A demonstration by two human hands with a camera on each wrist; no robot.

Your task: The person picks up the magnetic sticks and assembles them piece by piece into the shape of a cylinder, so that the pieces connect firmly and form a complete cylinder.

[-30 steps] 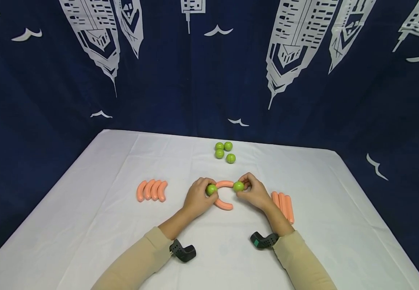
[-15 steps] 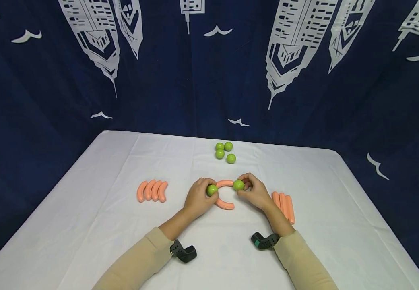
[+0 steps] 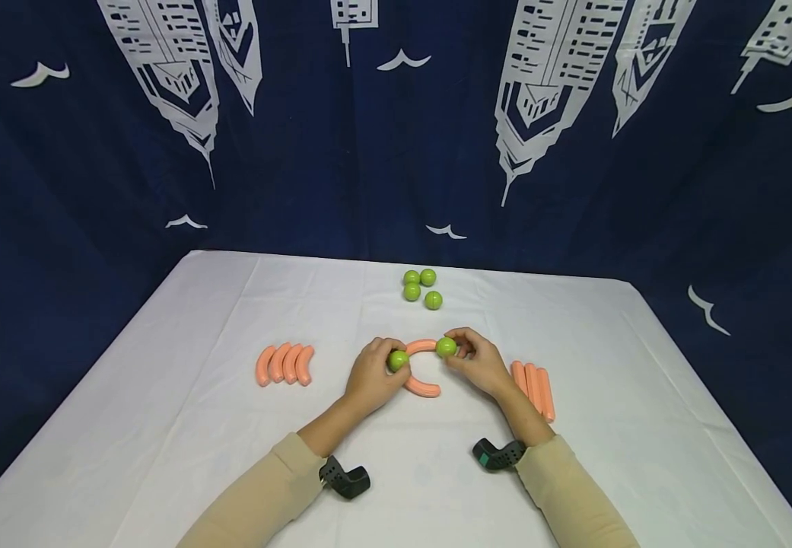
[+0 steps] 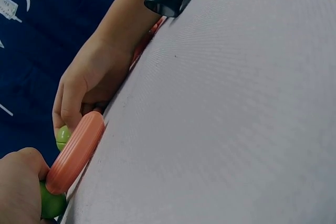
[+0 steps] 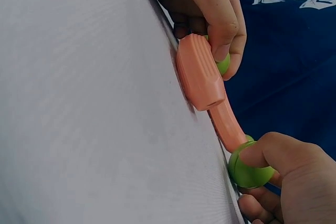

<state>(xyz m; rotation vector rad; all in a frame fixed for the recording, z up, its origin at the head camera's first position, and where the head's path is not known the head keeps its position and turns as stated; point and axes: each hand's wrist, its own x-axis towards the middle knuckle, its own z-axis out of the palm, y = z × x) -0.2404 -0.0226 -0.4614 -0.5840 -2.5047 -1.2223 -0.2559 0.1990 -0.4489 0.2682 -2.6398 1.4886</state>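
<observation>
On white cloth (image 3: 423, 487), left fingers (image 3: 389, 343) pinching green ball (image 3: 399, 361), right fingers (image 3: 462, 333) another ball (image 3: 446, 347), nudged slightly forward.

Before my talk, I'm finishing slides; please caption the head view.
Left hand and right hand holding glossy green balls beside curved orange pieces on white cloth.

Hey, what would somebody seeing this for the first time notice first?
The eye probably lands mid-table, where the left hand and right hand each pinch a bright green ball beside curved pink rods. Behind the white table, upside-down white skyscrapers stand out on the navy curtain.
</observation>
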